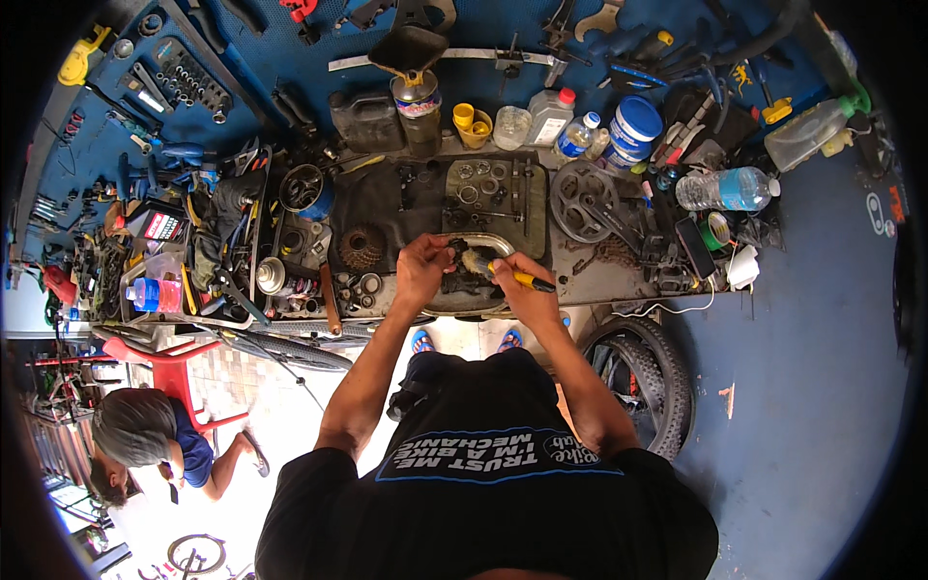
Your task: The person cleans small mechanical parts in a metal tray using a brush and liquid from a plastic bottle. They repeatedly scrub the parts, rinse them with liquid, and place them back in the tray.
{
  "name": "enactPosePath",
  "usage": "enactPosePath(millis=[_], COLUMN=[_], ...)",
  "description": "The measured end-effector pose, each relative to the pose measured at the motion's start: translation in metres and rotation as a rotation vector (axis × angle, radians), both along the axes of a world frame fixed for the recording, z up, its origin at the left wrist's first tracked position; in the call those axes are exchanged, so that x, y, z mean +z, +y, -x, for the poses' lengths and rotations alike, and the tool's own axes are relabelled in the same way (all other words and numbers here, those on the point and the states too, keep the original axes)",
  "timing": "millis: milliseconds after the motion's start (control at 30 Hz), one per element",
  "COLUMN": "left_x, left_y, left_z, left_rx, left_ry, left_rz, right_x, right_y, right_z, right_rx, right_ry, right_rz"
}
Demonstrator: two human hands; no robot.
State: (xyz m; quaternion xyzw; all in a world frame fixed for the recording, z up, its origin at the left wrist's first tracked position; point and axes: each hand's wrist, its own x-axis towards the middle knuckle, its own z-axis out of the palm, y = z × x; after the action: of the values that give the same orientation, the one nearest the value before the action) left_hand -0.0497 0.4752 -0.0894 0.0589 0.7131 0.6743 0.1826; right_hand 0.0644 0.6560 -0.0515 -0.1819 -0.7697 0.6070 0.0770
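Observation:
My right hand (522,288) grips a brush (531,280) with a yellow and black handle, its pale bristles pointing left. Between the fingertips of my left hand (423,275) is a small dark part, its kind too small to make out; the bristles are close to it. Both hands are over a metal-rimmed tray (498,242) at the bench's front edge, whose contents are dark and partly hidden. Just beyond lies a mat (522,227) with rings, bolts and other small metal parts. A rusty bicycle cassette (362,246) sits to the left of my left hand.
A chainring with crank arm (583,201) and a chain (607,253) lie to the right. Bottles and tubs, including a blue-white tub (634,130), line the back. Tools crowd the left, near a hammer (329,295). Tyres (652,377) stand below; another person (145,435) sits lower left.

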Motion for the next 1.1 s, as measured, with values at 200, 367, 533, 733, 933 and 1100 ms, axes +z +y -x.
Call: enactPosePath(millis=[200,367,533,733,933,1100], left_x=[-0.003,-0.002,-0.002,-0.007,-0.012,-0.015], left_y=[0.001,-0.004,-0.007,-0.013,-0.008,-0.002], left_z=[-0.005,-0.002,-0.006,-0.006,-0.011,-0.015], left_rx=[0.010,-0.051,-0.086,-0.128,-0.159,-0.112], left_ry=[-0.067,-0.080,-0.076,0.024,0.226,0.106], left_rz=[-0.026,0.071,0.092,0.207,0.254,0.223], right_x=[0.020,0.015,0.028,0.012,0.002,-0.008], right_y=[-0.010,0.000,0.001,0.027,0.034,0.032], right_z=[-0.009,-0.006,-0.009,-0.013,-0.020,-0.015], right_rx=[0.100,0.075,0.163,0.124,0.270,0.172], right_ry=[0.023,0.195,0.267,0.172,0.110,0.101], right_rz=[-0.133,-0.154,-0.298,-0.321,-0.704,-0.555])
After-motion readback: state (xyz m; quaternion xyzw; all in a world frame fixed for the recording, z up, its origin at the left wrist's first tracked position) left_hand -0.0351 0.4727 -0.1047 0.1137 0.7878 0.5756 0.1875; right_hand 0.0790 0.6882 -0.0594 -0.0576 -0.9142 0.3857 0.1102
